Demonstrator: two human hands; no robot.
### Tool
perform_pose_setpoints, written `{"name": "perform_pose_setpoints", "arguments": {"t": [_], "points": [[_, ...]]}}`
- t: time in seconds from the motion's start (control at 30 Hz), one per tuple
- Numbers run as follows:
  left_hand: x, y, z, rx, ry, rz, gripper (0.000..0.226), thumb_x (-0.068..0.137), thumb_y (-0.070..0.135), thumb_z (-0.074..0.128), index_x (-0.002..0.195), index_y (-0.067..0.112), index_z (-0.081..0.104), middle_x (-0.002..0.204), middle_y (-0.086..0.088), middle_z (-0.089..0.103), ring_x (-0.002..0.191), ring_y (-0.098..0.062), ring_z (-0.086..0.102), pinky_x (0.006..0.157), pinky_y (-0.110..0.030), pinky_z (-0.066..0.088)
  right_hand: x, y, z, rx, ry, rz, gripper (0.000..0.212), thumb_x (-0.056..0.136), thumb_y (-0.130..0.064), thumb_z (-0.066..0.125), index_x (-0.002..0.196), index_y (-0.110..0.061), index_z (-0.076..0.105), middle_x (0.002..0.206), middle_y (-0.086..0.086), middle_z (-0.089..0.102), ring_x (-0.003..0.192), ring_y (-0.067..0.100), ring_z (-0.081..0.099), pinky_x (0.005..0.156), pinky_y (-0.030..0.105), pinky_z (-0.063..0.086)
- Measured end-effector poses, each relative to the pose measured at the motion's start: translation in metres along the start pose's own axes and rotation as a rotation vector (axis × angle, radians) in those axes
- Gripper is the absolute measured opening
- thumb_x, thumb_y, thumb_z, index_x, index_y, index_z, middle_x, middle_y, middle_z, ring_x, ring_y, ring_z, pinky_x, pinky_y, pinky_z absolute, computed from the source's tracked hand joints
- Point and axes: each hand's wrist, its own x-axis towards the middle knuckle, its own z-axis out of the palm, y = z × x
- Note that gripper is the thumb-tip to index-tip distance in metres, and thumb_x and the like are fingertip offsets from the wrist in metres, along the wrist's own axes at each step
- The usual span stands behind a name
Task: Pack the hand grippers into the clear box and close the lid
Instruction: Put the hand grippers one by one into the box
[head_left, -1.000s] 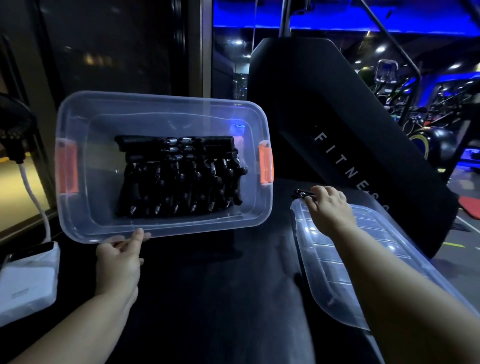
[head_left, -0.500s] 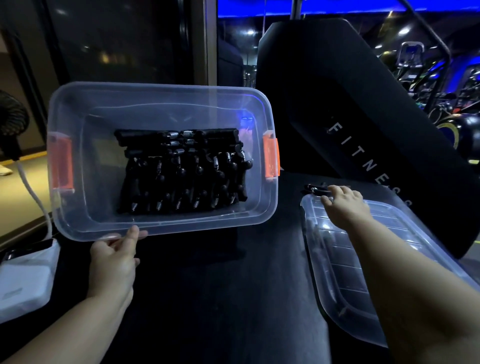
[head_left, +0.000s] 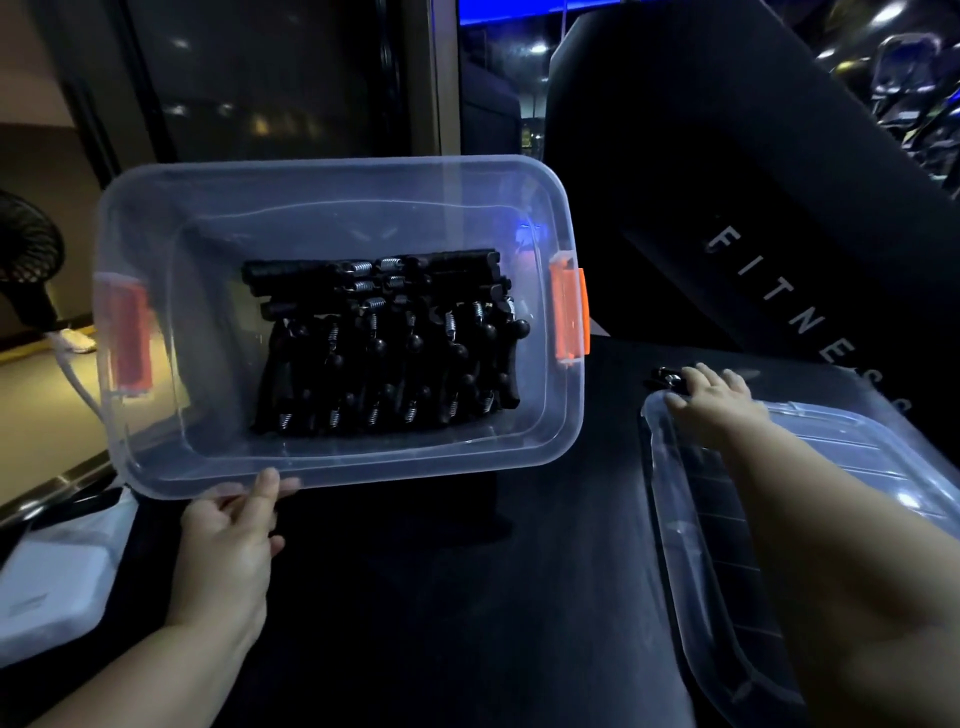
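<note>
The clear box with orange latches is tilted up toward me, its opening facing the camera. Several black hand grippers with steel springs lie stacked against its bottom. My left hand grips the box's near rim from below, thumb on the edge. The clear lid lies flat on the dark surface to the right. My right hand rests at the lid's far corner, its fingers closed on one loose black hand gripper just beyond the lid.
A black padded panel lettered FITNESS rises behind the lid. A white device with a cable lies at the left edge. A dark glass wall stands behind the box. Gym machines show at the far right.
The view has shifted so everything sits a little lower and left. The box stays tilted in my left hand. My right hand stays on the loose gripper at the lid's corner.
</note>
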Motion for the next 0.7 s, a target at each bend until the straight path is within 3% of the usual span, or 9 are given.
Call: {"name": "perform_pose_setpoints", "arguments": {"t": [0.2,0.47,0.7], "points": [[0.000,0.000,0.001,0.003,0.014,0.005,0.039,0.096,0.031,0.053,0.123,0.004,0.046,0.090,0.005,0.069,0.073,-0.004,0.050,0.064,-0.027,0.039,0.012,0.000,0.012,0.038,0.007,-0.007,0.062,0.092,-0.055,0.037,0.149,-0.033,0.025,0.157,-0.002,0.023,0.147,0.022,0.006,0.114,0.048,0.019],[-0.004,0.003,0.003,-0.014,0.011,0.014,0.018,0.097,0.030,0.052,0.104,0.015,0.046,0.088,0.005,0.068,0.069,-0.003,0.050,0.062,-0.026,0.038,-0.002,0.000,0.005,0.016,0.039,-0.002,0.062,0.091,-0.059,0.039,0.144,-0.027,0.034,0.144,0.010,0.038,0.139,0.029,0.021,0.106,0.046,0.029],[-0.005,0.006,0.004,-0.019,0.010,0.017,0.023,0.096,0.029,0.054,0.106,0.011,0.045,0.086,0.005,0.068,0.071,-0.003,0.053,0.061,-0.026,0.038,-0.018,0.006,0.000,-0.066,0.026,0.013,0.059,0.090,-0.062,0.036,0.134,-0.023,0.044,0.124,0.019,0.056,0.122,0.037,0.040,0.101,0.045,0.035]]}}
